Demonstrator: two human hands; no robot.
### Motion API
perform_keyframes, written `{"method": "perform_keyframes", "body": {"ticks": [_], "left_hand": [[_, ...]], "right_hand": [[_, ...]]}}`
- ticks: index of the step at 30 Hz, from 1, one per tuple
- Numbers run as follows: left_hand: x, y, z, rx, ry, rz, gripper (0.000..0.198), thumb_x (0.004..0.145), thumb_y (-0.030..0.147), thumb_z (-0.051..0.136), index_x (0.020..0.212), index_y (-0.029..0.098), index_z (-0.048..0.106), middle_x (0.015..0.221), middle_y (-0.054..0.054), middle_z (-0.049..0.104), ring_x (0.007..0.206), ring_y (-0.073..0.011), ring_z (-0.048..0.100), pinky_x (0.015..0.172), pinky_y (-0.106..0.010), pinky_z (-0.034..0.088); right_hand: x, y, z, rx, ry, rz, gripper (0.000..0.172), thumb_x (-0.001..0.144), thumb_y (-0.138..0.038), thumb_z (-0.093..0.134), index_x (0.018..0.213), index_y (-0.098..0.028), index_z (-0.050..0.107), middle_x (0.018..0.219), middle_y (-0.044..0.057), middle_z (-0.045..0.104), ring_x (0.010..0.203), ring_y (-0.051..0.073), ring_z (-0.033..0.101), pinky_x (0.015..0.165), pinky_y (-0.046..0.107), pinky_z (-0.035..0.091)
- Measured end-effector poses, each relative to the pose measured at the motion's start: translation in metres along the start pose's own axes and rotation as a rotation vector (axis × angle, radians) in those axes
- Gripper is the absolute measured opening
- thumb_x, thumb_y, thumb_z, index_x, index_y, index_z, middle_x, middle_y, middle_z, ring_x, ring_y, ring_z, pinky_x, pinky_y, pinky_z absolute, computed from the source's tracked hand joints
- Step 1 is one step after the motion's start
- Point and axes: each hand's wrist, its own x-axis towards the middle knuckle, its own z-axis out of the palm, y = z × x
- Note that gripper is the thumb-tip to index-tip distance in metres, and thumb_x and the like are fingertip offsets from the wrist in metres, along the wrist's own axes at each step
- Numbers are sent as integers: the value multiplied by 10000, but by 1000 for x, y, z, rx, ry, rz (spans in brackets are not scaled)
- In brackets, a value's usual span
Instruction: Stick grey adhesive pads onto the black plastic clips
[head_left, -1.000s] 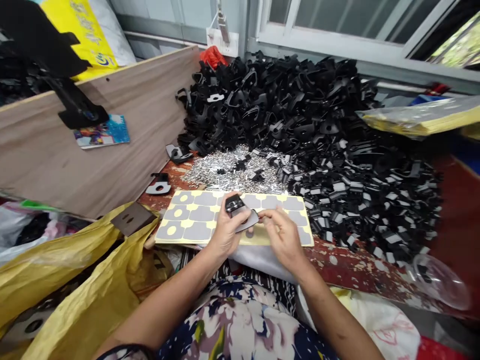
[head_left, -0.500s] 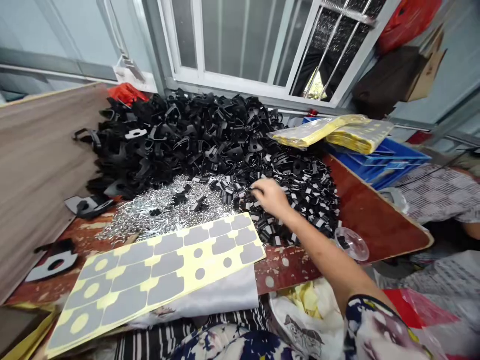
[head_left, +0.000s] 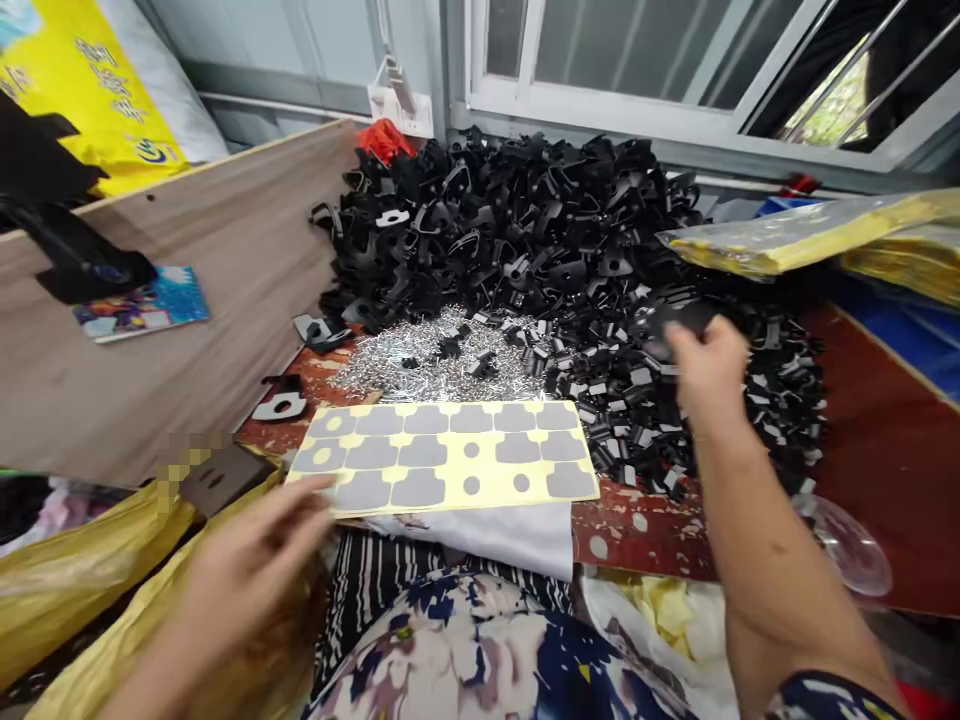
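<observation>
My right hand [head_left: 711,375] is closed, with a blurred black plastic part [head_left: 691,316] pinched between thumb and fingers, above a heap of small black clips with grey pads [head_left: 616,412]. Low on the left, my left hand [head_left: 251,565] is smeared by motion; its fingers look apart, their tips at the left edge of a yellow sheet of grey stickers [head_left: 427,452]. Some stickers on that sheet are gone, showing yellow backing. Beyond the sheet lies a pile of small silvery metal pins [head_left: 442,365]. A large heap of black plastic parts [head_left: 517,215] fills the back.
A wooden board [head_left: 225,270] borders the left, with yellow bags [head_left: 97,610] below it. Plastic-wrapped yellow sheets [head_left: 802,235] lie over a blue crate [head_left: 892,320] at right. A clear plastic lid [head_left: 847,550] sits at the table's front edge.
My right hand has moved right and a little farther back, from the small clips, and a black part now shows in it. My left hand has come into view. The camera has turned left.
</observation>
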Motion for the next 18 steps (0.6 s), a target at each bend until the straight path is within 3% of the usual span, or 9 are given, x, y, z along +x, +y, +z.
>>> {"method": "perform_keyframes", "body": {"ticks": [2, 3, 5, 7, 10, 13, 16, 18], "left_hand": [[10, -8, 56, -109, -372, -43, 484, 704, 406, 919, 1162, 304, 796, 1003, -85, 801, 912, -282, 737, 823, -410, 621], [14, -10, 86, -266, -453, -59, 597, 681, 339, 942, 1243, 271, 754, 1079, -125, 787, 953, -284, 735, 845, -409, 613], [20, -10, 140, -557, -498, -54, 677, 736, 286, 929, 1351, 269, 649, 1260, -141, 735, 1142, -271, 701, 977, -394, 570], [28, -7, 175, -757, -448, -32, 582, 803, 358, 899, 1300, 278, 607, 1258, -111, 725, 1189, -254, 679, 983, -363, 559], [52, 3, 194, -825, -402, -105, 463, 831, 384, 870, 1171, 277, 575, 1036, -30, 702, 924, -199, 705, 830, -337, 606], [83, 15, 204, -741, -466, -249, 432, 826, 175, 776, 1164, 285, 530, 940, 16, 615, 726, -140, 643, 709, -352, 642], [109, 20, 222, -592, -623, -314, 511, 740, 16, 667, 1162, 257, 509, 905, -5, 613, 695, -167, 662, 593, -339, 641], [120, 19, 235, -522, -697, -328, 486, 712, -1, 662, 1121, 219, 518, 879, -37, 631, 674, -204, 693, 516, -304, 605]], "right_hand": [[-69, -16, 35, 107, -142, 2, 274, 961, -328, 676, 1169, -155, 720, 1052, 103, 774, 828, 177, 708, 715, 306, 558], [-104, -24, 52, 258, -271, 30, 239, 934, -342, 717, 1116, -188, 726, 992, 66, 782, 788, 179, 710, 698, 311, 585], [-161, -34, 76, 460, -488, 70, 206, 923, -389, 731, 1030, -213, 732, 908, 28, 776, 765, 193, 717, 689, 331, 618], [-194, -33, 79, 506, -613, 77, 198, 945, -384, 705, 1049, -218, 737, 935, 25, 776, 820, 200, 729, 739, 335, 627], [-208, -13, 58, 294, -525, -21, 195, 966, -297, 650, 1122, -213, 732, 1057, 63, 770, 918, 216, 721, 837, 357, 612], [-209, 12, 44, 37, -457, -204, 228, 972, -182, 558, 1127, -216, 721, 1184, 102, 743, 1081, 261, 692, 983, 435, 580], [-216, 22, 54, -181, -436, -299, 320, 972, -135, 526, 1232, -192, 702, 1279, 161, 676, 1214, 322, 620, 1065, 512, 545], [-221, 21, 66, -324, -379, -278, 397, 964, -147, 569, 1352, -134, 653, 1238, 199, 631, 1176, 353, 595, 1028, 529, 559]]}}
